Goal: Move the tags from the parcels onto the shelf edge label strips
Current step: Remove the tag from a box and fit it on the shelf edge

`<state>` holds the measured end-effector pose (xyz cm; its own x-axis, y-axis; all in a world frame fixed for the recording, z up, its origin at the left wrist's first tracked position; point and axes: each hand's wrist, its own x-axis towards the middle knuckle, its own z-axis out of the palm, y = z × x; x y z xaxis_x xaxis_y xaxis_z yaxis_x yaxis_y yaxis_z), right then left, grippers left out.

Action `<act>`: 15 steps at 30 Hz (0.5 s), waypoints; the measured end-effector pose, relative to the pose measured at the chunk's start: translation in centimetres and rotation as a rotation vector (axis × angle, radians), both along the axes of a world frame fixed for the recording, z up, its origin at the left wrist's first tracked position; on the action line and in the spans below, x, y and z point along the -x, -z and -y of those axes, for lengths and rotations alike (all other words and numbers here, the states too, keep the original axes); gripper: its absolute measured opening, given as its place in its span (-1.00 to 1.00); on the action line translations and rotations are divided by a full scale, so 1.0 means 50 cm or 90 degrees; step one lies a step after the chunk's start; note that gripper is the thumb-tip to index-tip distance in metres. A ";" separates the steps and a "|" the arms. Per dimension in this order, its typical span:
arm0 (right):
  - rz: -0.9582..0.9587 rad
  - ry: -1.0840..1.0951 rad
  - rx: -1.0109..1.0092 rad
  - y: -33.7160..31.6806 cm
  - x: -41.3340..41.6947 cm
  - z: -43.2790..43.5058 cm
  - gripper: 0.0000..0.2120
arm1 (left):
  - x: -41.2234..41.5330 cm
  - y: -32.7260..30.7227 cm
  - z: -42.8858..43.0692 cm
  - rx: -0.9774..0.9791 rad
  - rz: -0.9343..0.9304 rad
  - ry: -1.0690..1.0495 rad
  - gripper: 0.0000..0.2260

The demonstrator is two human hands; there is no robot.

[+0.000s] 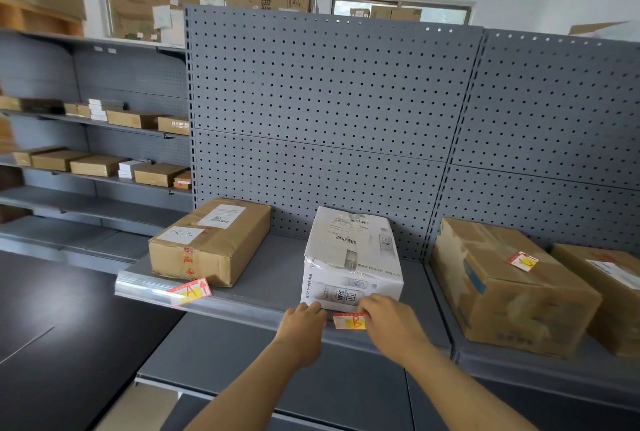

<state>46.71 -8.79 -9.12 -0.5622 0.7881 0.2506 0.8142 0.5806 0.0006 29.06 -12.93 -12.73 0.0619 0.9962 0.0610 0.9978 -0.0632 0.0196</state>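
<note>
A red, white and yellow tag marked B (349, 322) sits against the shelf edge label strip (249, 310) just below the white parcel (351, 259). My right hand (389, 321) pinches the tag's right end. My left hand (304, 323) presses its fingertips on the strip just left of the tag. A tag marked A (189, 290) sits in the strip at the left, below the brown parcel (211, 240). Another tag (522, 261) lies on top of the brown parcel (509, 285) on the right shelf.
A grey pegboard (329, 112) backs the shelf. A further brown parcel (613, 295) stands at the far right. Shelves at the left (97, 150) carry several small boxes. A lower shelf (277, 368) juts out beneath my arms.
</note>
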 end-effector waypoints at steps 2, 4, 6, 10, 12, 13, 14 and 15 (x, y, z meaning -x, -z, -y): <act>-0.007 0.000 0.003 0.000 0.003 0.002 -0.78 | -0.001 -0.004 -0.002 0.012 0.008 -0.002 -0.60; -0.006 0.003 0.007 0.000 0.006 0.003 -0.78 | -0.001 -0.007 -0.004 0.028 0.018 -0.004 -0.61; -0.006 0.004 0.012 0.003 0.010 0.001 -0.77 | 0.000 -0.009 -0.003 0.037 0.026 -0.006 -0.62; -0.009 -0.023 0.027 0.022 0.031 0.001 -0.72 | 0.010 -0.011 0.000 0.042 0.067 -0.008 -0.62; 0.008 -0.013 0.027 0.029 0.042 0.006 -0.69 | 0.011 -0.012 0.005 0.043 0.076 -0.006 -0.60; 0.014 -0.005 0.022 0.032 0.046 0.005 -0.67 | 0.011 -0.011 0.008 0.047 0.073 -0.003 -0.58; 0.029 0.006 0.020 0.038 0.047 0.002 -0.65 | 0.011 -0.011 0.011 0.057 0.072 0.002 -0.56; 0.037 0.017 0.023 0.038 0.047 -0.002 -0.64 | 0.013 -0.012 0.012 0.072 0.076 0.009 -0.54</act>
<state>44.33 -8.68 -11.03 -0.5538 0.8109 0.1893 0.8285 0.5593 0.0277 28.40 -13.55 -12.13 0.0752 0.9962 -0.0437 0.9871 -0.0682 0.1450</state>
